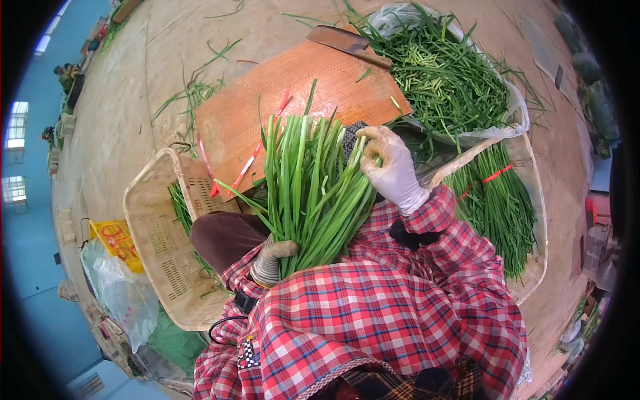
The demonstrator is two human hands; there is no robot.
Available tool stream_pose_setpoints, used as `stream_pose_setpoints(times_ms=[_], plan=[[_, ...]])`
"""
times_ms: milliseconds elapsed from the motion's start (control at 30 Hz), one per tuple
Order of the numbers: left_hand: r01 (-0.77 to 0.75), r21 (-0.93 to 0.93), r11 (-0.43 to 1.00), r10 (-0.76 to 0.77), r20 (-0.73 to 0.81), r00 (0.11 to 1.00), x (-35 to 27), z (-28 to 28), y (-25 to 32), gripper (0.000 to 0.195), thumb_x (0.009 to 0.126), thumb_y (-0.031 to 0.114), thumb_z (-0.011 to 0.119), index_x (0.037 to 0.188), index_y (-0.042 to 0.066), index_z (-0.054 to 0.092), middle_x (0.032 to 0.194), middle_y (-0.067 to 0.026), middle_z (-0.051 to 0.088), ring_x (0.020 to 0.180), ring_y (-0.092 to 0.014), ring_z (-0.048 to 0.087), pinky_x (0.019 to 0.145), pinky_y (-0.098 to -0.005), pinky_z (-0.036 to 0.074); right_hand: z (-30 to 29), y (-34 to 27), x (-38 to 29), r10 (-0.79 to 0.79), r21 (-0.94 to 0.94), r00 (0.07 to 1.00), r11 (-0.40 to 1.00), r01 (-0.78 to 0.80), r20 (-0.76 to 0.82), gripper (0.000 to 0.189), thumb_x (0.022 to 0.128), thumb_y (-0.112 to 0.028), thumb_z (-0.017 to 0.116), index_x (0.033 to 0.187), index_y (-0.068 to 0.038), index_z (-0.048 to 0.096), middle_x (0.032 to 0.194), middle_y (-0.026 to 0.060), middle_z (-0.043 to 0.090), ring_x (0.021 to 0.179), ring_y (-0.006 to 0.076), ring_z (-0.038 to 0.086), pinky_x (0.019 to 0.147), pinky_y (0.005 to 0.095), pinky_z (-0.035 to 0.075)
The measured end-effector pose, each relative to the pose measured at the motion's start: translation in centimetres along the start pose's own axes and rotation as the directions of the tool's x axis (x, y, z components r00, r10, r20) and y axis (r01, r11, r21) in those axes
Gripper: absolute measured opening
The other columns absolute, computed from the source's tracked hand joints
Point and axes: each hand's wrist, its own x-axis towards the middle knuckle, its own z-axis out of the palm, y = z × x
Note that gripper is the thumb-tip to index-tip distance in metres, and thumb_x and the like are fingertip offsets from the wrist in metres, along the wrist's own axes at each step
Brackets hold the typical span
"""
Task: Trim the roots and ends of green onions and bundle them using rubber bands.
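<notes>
My left hand (pixel 272 260), in a striped work glove, grips the lower, leafy part of a loose bunch of garlic chives (pixel 305 195) held upright over my lap. The pale cut stalk ends fan out towards the board. My right hand (pixel 392 167), in a whitish thin glove, bends its fingers at the bunch's right edge and pinches a few stalk ends. Beyond the bunch lies an orange-brown board (pixel 250 107) with a cleaver (pixel 350 45) at its far edge. Red ties (pixel 247 167) rest on the board's near left part.
A plastic-lined container of chive trimmings (pixel 445 75) stands at the far right. In the crate on the right (pixel 542 240) lie chives (pixel 505 210) bound with red ties. A beige plastic crate (pixel 150 230) with some chives stands left, near a yellow basket (pixel 117 242) and plastic bags (pixel 125 295).
</notes>
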Motion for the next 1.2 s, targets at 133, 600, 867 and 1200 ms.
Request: stream_pose_setpoints(times_ms=[133, 600, 867, 1200], plan=[[-0.029, 0.066, 0.997, 0.028, 0.02, 0.999, 0.0, -1.0, -0.1, 0.069, 0.07, 0.01, 0.074, 0.131, -0.003, 0.046, 0.122, -0.0192, 0.06, 0.108, -0.032, 0.061, 0.096, -0.0436, 0.049, -1.8, 2.4, 3.4, -0.16, -0.294, 0.977, 0.949, 0.113, -0.143, 0.008, 0.075, -0.001, 0.059, 0.082, -0.002, 0.063, 0.091, 0.011, 0.066, 0.09, 0.0263, 0.062, 0.084, 0.0374, 0.046], [0.022, 0.092, 0.995, -0.022, 0.0, 1.0, -0.1, 2.0, 0.6, 0.072, 0.068, 0.008, 0.077, 0.132, -0.002, 0.046, 0.121, -0.0149, 0.06, 0.11, -0.027, 0.059, 0.097, -0.0402, 0.048, -6.4, 0.3, 5.7, -0.25, -0.164, 0.844, 0.917, 0.364, 0.474, 0.03, 0.084, -0.03, 0.064, 0.103, -0.006, 0.067, 0.114, 0.0102, 0.063, 0.115, 0.028, 0.054, 0.103, 0.0435, 0.034], [-0.066, 0.316, 0.946, 0.083, -0.042, 0.996, -0.7, 1.5, 0.1, 0.063, 0.073, 0.006, 0.076, 0.13, 0.0, 0.049, 0.122, -0.0103, 0.06, 0.111, -0.023, 0.057, 0.098, -0.0367, 0.045, -9.1, 1.4, 8.1, 0.384, -0.074, 0.912, 0.915, -0.396, -0.142, 0.034, 0.095, -0.029, 0.054, 0.08, 0.0, 0.067, 0.066, 0.0122, 0.062, 0.056, 0.0165, 0.058, 0.055, 0.0303, 0.046], [-0.115, 0.352, 0.929, 0.147, -0.067, 0.987, -1.0, 2.9, 0.3, 0.064, 0.071, 0.005, 0.077, 0.128, -0.002, 0.049, 0.118, -0.0123, 0.062, 0.105, -0.024, 0.061, 0.092, -0.0378, 0.05, -4.4, 3.3, -1.4, 0.436, 0.385, 0.811, 0.722, -0.574, 0.391, 0.016, 0.087, -0.016, 0.063, 0.086, 0.0, 0.06, 0.068, 0.003, 0.063, 0.062, 0.0088, 0.056, 0.06, 0.0249, 0.045]])
